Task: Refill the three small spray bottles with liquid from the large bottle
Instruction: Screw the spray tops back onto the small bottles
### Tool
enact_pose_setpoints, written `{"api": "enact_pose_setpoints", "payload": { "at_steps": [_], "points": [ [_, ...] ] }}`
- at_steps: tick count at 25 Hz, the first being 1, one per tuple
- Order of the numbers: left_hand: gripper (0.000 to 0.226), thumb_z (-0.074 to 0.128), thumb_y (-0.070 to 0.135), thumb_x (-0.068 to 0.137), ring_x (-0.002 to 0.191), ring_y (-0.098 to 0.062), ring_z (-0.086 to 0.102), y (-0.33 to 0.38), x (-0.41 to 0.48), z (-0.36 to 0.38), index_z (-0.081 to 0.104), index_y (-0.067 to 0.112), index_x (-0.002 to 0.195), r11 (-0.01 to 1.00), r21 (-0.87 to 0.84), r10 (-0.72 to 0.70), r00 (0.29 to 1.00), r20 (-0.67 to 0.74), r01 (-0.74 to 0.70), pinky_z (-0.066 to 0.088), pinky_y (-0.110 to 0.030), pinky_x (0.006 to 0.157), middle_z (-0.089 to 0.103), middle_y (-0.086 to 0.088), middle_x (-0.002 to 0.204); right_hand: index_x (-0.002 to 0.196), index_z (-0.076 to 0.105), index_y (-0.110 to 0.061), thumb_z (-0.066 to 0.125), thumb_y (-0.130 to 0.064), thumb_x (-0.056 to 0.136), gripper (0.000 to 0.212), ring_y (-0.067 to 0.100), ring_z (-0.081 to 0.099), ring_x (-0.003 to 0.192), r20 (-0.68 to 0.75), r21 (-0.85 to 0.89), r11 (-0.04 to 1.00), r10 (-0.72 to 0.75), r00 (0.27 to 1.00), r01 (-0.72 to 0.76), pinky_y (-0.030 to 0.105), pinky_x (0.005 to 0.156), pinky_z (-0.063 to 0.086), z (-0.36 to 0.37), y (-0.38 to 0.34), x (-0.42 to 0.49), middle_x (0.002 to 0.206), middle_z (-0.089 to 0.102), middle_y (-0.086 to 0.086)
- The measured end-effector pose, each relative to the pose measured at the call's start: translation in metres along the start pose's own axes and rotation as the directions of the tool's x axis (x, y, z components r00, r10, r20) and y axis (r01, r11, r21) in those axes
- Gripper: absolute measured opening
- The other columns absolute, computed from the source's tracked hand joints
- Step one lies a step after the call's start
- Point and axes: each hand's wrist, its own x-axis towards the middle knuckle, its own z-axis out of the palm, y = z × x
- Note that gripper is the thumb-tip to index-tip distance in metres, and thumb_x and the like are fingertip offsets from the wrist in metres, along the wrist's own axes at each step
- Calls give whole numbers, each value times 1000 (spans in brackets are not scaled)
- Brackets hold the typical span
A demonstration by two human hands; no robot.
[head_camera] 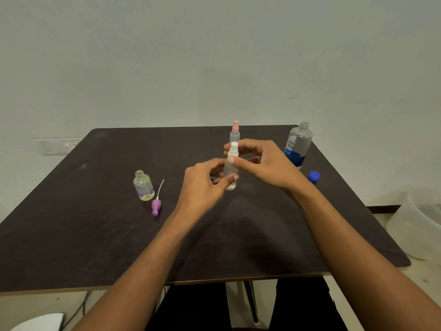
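Observation:
A clear spray bottle with a white top (232, 154) stands upright at the table's middle. My left hand (205, 185) grips its lower body, and my right hand (260, 161) pinches it just under the white sprayer. Behind it stands a clear spray bottle with a pink top (235, 132). To the left, a short flowered bottle (143, 186) stands uncapped, with its purple sprayer and tube (157, 204) lying beside it. The large bottle (298, 144) with a blue label stands uncapped at the back right, its blue cap (314, 176) on the table nearby.
The dark table (95, 235) ends at a pale wall behind. A translucent plastic tub (417, 223) sits on the floor off the right edge. A cable and a white object lie on the floor at the lower left.

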Motion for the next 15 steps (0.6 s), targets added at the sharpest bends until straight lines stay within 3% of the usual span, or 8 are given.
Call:
{"api": "enact_pose_setpoints", "payload": {
  "at_steps": [2, 6, 10, 15],
  "points": [
    [39, 82, 37, 87, 87, 21, 62, 1, 1, 0, 74, 24, 122, 1000, -2, 3, 1000, -4, -3, 45, 3, 76, 69, 21, 95, 125, 74, -23, 74, -38, 94, 35, 1, 68, 113, 27, -10, 1000, 10, 1000, -9, 25, 97, 55, -3, 0, 1, 119, 75, -12],
    [44, 81, 38, 87, 90, 10, 65, 3, 0, 2, 72, 25, 128, 1000, 15, 6, 1000, -11, -6, 47, 1, 76, 72, 15, 101, 102, 76, -22, 83, -42, 84, 28, 6, 72, 97, -108, -10, 1000, 27, 994, -29, 31, 89, 59, 2, 3, 1, 99, 76, -11],
    [44, 81, 37, 87, 85, 10, 63, 4, -2, 4, 70, 25, 128, 1000, 18, -7, 1000, -15, 8, 45, 3, 72, 70, 14, 99, 87, 70, -18, 87, -42, 82, 29, 9, 72, 91, -242, 9, 1000, 29, 970, -28, 32, 82, 58, 16, 7, 1, 90, 75, -8],
    [43, 82, 36, 87, 88, 9, 64, -2, -1, 4, 71, 25, 127, 1000, 19, -22, 1000, -12, 22, 47, 0, 72, 72, 14, 102, 90, 69, -21, 86, -44, 81, 30, 11, 71, 90, -303, 17, 999, 49, 952, -46, 34, 85, 61, 29, 10, -2, 92, 74, -7]
  ]
}}
